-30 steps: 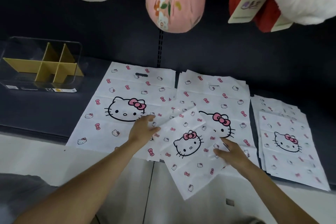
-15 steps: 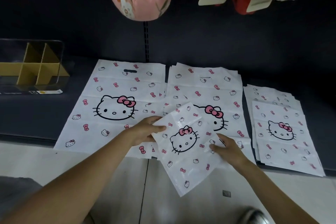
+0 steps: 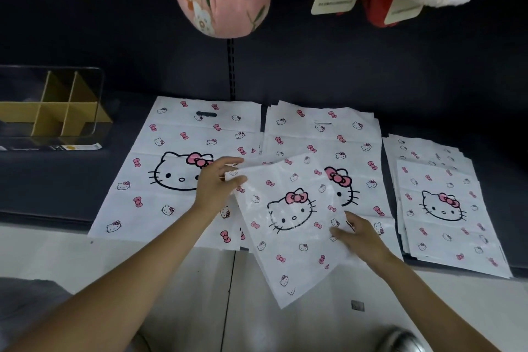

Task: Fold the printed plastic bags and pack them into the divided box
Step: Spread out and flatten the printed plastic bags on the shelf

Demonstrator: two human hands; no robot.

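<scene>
two hands held one small bag (image 3: pixel 288 220) tilted over the shelf edge: the left hand (image 3: pixel 215 188) pinched its top-left corner, the right hand (image 3: pixel 358 237) lay on its right edge, fingers loosely spread. bigger bags (image 3: pixel 177 151) lay flat beyond both hands; the box (image 3: pixel 51 111) sat well left of the left hand

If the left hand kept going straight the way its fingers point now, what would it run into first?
The left hand points right, holding the corner of the small printed bag. Going straight on, it would travel over that bag and likely meet the middle stack of large bags first, though depth is unclear.
</scene>
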